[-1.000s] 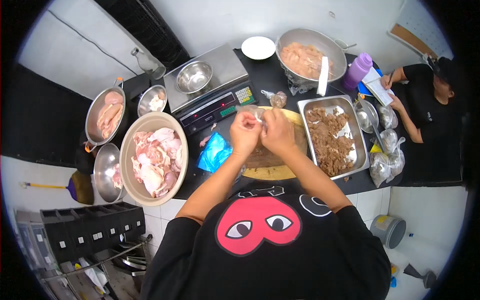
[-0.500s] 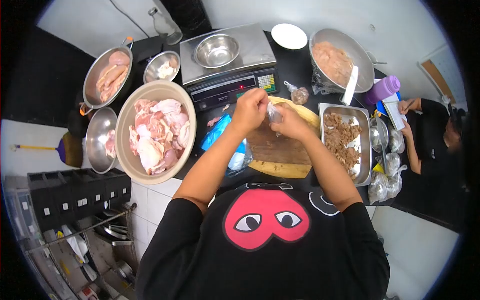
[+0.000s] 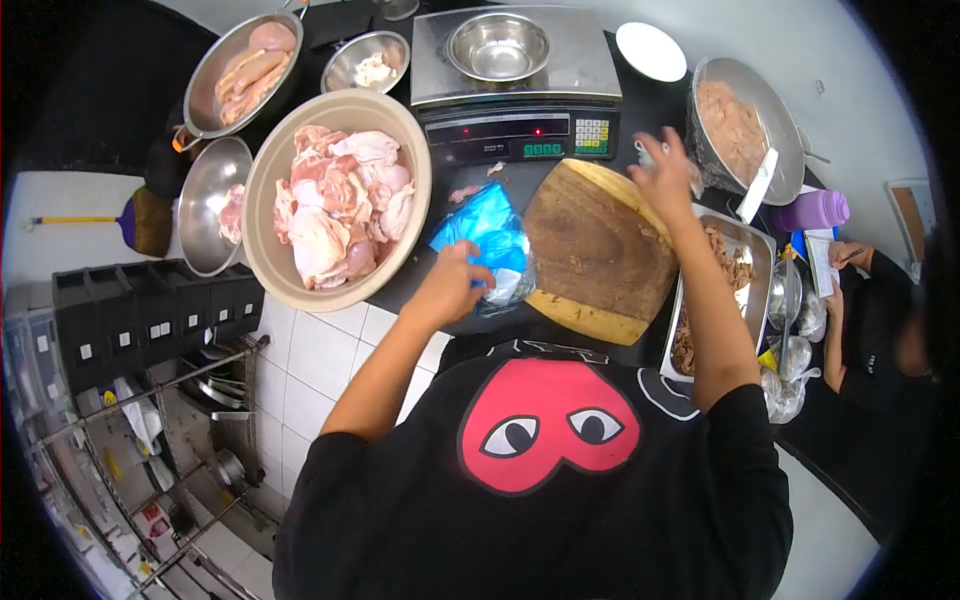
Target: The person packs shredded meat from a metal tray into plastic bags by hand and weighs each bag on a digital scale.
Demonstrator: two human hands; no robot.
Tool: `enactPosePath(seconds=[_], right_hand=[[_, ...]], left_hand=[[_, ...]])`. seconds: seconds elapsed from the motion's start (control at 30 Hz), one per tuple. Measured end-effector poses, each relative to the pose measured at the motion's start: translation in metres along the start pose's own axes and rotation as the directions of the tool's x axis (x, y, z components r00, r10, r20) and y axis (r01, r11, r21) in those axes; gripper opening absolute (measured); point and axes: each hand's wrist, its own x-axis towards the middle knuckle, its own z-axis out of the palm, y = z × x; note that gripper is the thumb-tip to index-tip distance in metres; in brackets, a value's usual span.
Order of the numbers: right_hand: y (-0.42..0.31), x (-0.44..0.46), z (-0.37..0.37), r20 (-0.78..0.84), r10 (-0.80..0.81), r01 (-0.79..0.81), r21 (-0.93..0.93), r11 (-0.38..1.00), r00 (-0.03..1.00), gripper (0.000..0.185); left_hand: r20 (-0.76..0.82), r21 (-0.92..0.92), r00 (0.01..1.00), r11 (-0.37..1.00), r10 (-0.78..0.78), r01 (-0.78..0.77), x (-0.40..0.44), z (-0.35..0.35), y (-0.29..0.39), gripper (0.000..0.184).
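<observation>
My left hand point(image 3: 452, 287) is at the near left edge of a crumpled pack of blue and clear plastic bags point(image 3: 500, 235), its curled fingers pinching the plastic. To the right, my right hand point(image 3: 662, 178) is over the far side of the table with its fingers spread. Small clear plastic bags point(image 3: 696, 181) lie at that hand, partly hidden by it; how many there are I cannot tell. Between my hands rests a round-cornered wooden chopping board point(image 3: 600, 255) with brown meat scraps on it.
A scale point(image 3: 515, 125) bearing a steel bowl point(image 3: 498, 48) stands behind the board. Left is a large beige tub point(image 3: 420, 150) of raw chicken. On the right are a steel tray point(image 3: 762, 262) of shredded brown meat, a plastic-lined bowl point(image 3: 795, 165) and a person writing point(image 3: 845, 255).
My hands have parted: the left moved down to the blue bag pack, the right went to the far right with the small clear bag it worked on. The view has shifted.
</observation>
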Motion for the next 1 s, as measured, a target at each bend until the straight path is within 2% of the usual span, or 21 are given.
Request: enactPosePath(seconds=[0.03,0.07,0.1,0.17,0.2,0.3,0.4,0.5,0.6,0.7,0.8,0.9,1.0], right_hand=[[-0.023,-0.009,-0.002,0.046,-0.142,0.139,0.065,0.988,0.989,0.039],[-0.035,-0.028,0.017,-0.013,-0.332,0.331,0.129,0.935,0.943,0.026],[-0.063,-0.043,0.011,0.303,-0.383,0.289,0.312,0.905,0.872,0.022],[-0.108,-0.079,0.021,0.411,-0.541,0.441,0.317,0.840,0.734,0.015],[-0.126,-0.091,0.021,0.485,-0.607,0.534,0.297,0.792,0.630,0.014],[-0.140,-0.120,0.075,0.314,-0.521,0.491,0.175,0.854,0.794,0.022],[-0.144,-0.126,0.090,0.371,-0.436,0.445,0.065,0.893,0.820,0.021],[-0.139,-0.127,0.097,0.399,-0.458,0.491,0.024,0.871,0.794,0.017],[-0.140,-0.128,0.104,0.359,-0.434,0.449,0.046,0.892,0.826,0.015],[-0.146,-0.128,0.104,0.256,-0.370,0.325,0.201,0.924,0.893,0.012],[-0.157,-0.120,0.083,0.443,-0.286,0.267,0.107,0.958,0.850,0.010],[-0.166,-0.107,0.055,0.472,-0.268,0.195,0.199,0.961,0.840,0.010],[-0.167,-0.094,0.039,0.407,-0.338,0.210,0.327,0.921,0.848,0.010]], left_hand=[[-0.004,0.044,1.000,0.999,-0.006,0.006,-0.009,0.006,-0.001,0.027],[-0.036,0.030,0.998,0.998,-0.045,0.046,-0.012,0.013,-0.003,0.030],[-0.069,0.016,0.994,0.996,-0.085,0.086,-0.015,0.020,-0.006,0.032],[-0.121,-0.022,0.986,0.994,-0.112,0.110,-0.016,0.028,-0.008,0.035],[-0.141,-0.045,0.985,0.994,-0.101,0.095,-0.011,0.028,-0.009,0.035],[-0.171,-0.086,0.982,0.994,-0.085,0.071,-0.004,0.026,-0.004,0.033],[-0.194,-0.083,0.977,0.994,-0.086,0.072,-0.004,0.028,-0.001,0.032],[-0.218,-0.081,0.972,0.994,-0.090,0.074,-0.006,0.031,-0.003,0.032],[-0.209,-0.091,0.969,0.990,-0.129,0.112,-0.011,0.029,0.004,0.036],[-0.196,-0.035,0.971,0.990,-0.137,0.133,-0.014,0.029,0.015,0.041],[-0.241,0.049,0.963,0.990,-0.120,0.135,-0.007,0.036,0.022,0.043],[-0.247,0.148,0.962,0.976,-0.120,0.159,-0.002,0.043,0.020,0.044],[-0.259,0.258,0.955,0.943,-0.144,0.212,0.004,0.057,0.008,0.048]])
